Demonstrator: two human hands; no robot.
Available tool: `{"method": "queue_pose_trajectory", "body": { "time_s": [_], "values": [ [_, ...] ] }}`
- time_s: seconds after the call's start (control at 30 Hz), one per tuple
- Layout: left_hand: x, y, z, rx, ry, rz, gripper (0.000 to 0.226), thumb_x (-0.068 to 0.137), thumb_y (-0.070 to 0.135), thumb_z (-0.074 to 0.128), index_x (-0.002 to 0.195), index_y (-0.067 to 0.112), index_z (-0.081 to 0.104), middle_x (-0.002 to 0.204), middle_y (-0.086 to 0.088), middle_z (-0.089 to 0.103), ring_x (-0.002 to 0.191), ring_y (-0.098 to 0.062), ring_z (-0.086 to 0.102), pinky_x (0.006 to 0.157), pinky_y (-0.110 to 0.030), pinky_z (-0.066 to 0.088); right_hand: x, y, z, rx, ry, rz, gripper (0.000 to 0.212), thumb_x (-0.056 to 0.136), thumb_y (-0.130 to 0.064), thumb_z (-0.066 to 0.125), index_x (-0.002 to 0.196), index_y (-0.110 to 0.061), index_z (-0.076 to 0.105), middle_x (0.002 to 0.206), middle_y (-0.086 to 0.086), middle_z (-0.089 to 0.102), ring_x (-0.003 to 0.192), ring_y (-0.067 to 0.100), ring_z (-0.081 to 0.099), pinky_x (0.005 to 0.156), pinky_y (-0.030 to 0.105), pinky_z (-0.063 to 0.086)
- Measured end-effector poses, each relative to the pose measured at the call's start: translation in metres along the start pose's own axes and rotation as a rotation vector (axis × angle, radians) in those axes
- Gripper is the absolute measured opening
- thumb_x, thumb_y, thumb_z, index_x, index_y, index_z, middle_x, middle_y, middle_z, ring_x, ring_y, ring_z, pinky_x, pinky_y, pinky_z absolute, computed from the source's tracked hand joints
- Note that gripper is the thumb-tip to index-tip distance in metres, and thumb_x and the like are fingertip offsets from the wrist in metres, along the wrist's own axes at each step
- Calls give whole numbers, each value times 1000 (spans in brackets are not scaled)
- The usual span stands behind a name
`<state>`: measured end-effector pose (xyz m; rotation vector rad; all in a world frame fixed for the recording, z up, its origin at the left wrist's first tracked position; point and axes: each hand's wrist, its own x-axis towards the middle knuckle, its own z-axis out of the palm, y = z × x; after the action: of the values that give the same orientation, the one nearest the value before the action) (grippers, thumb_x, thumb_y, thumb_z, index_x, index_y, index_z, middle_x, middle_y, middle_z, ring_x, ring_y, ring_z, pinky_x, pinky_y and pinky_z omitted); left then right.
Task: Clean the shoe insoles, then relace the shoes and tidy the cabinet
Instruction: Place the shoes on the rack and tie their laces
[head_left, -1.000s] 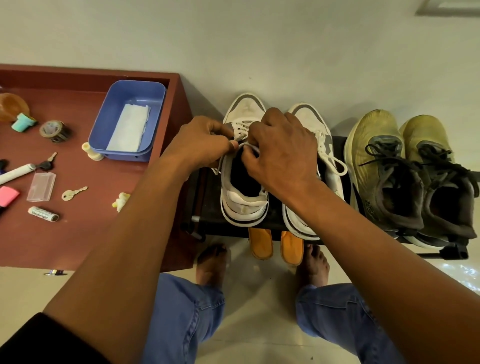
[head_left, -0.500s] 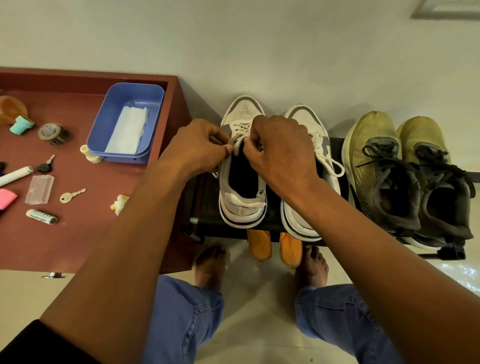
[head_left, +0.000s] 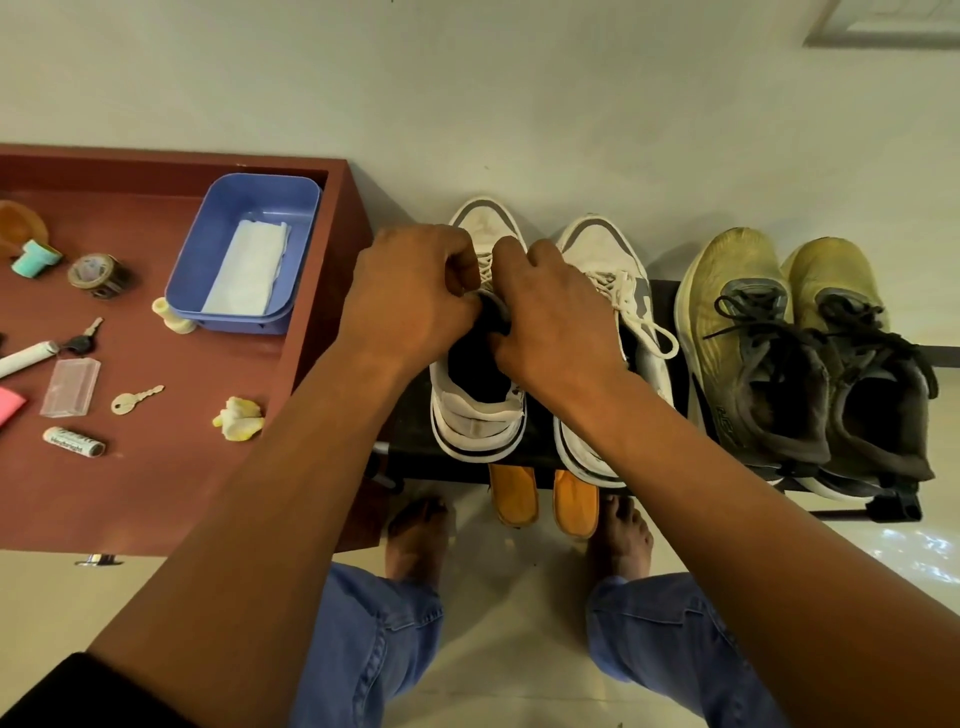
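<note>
Two white sneakers stand side by side on a black shoe rack (head_left: 410, 457). Over the left white sneaker (head_left: 478, 421) both my hands meet at the tongue. My left hand (head_left: 410, 296) has its fingers curled and pinches the white lace at the top eyelets. My right hand (head_left: 556, 322) is curled over the tongue and pinches the lace from the other side. The lace ends are hidden under my fingers. The right white sneaker (head_left: 613, 270) has its lace tied in a loose bow.
A pair of yellow running shoes (head_left: 753, 322) with dark laces fills the rack's right side. Two orange insoles (head_left: 574, 501) stick out below the rack. The red-brown cabinet top (head_left: 171, 415) at left carries a blue tray (head_left: 244, 254) with a white cloth, keys, tape, a battery.
Both hands have drawn closer together over the left sneaker's tongue, fingers working the lace. The view has shifted down slightly.
</note>
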<state>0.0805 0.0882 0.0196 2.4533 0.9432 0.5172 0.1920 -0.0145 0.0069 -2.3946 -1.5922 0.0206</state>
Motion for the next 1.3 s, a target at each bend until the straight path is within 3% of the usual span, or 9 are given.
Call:
{"method": "queue_pose_trajectory", "body": {
  "time_s": [0.13, 0.27, 0.37, 0.47, 0.67, 0.9, 1.1, 1.2, 1.3],
  "values": [
    [-2, 4, 0, 14, 23, 18, 8, 80, 20, 80, 87, 19, 76, 84, 6, 73, 79, -14, 68, 85, -43, 60, 2, -1, 6, 9, 82, 28, 46, 79, -6, 74, 119, -11, 51, 110, 15, 54, 84, 33, 55, 61, 36, 30],
    [-3, 5, -2, 30, 1, 25, 7, 81, 19, 80, 88, 17, 78, 87, 2, 74, 81, -19, 68, 87, -45, 59, 3, 1, 5, 88, 123, 26, 28, 78, -2, 68, 101, -10, 53, 89, 11, 51, 71, 25, 37, 60, 35, 26],
    [-2, 4, -2, 56, -17, 26, 7, 82, 20, 79, 88, 18, 78, 89, 0, 74, 86, -22, 67, 88, -47, 57, 5, 1, 4, 101, 146, 4, 33, 73, 0, 65, 85, -17, 40, 77, 4, 41, 65, 25, 36, 53, 33, 19],
    [-2, 4, -2, 51, -17, 23, 6, 83, 20, 78, 88, 17, 77, 90, 0, 74, 86, -21, 68, 88, -47, 58, 6, 2, 2, 118, 161, -10, 31, 71, 0, 64, 82, -17, 40, 72, 4, 41, 62, 26, 37, 49, 30, 13],
    [-2, 5, 0, 25, 4, 3, 7, 85, 22, 77, 88, 16, 76, 86, 3, 73, 81, -16, 68, 88, -44, 59, 6, 4, -2, 132, 128, -16, 14, 83, -7, 61, 94, -9, 54, 74, 9, 56, 67, 34, 52, 56, 37, 34],
    [-3, 9, 2, 0, 37, -33, 8, 85, 23, 74, 88, 16, 73, 84, 2, 73, 78, -15, 68, 82, -42, 60, 4, 5, -7, 153, 77, 1, 27, 95, -21, 59, 118, -9, 53, 91, 17, 66, 82, 39, 63, 64, 43, 51],
    [-4, 11, -2, -10, 5, -34, 7, 87, 22, 74, 92, 17, 72, 90, 3, 72, 82, -14, 67, 83, -40, 60, 6, 12, -3, 106, 111, 34, 29, 99, -31, 61, 119, -11, 56, 94, 15, 68, 84, 35, 65, 67, 42, 53],
    [-5, 8, -7, -88, -45, -88, 8, 82, 21, 76, 91, 21, 75, 85, 11, 71, 80, -7, 66, 82, -33, 60, 8, 19, -6, 154, 70, 54, 36, 91, -44, 70, 110, -15, 62, 92, 11, 69, 86, 33, 65, 72, 43, 55],
    [-4, 0, -12, -134, -63, -169, 22, 82, 12, 73, 103, 21, 77, 92, 9, 73, 85, -7, 68, 85, -32, 60, 10, 25, -14, 183, -38, 51, 39, 83, -46, 73, 111, -19, 66, 90, 4, 71, 88, 27, 66, 76, 40, 55]
  ]
}}
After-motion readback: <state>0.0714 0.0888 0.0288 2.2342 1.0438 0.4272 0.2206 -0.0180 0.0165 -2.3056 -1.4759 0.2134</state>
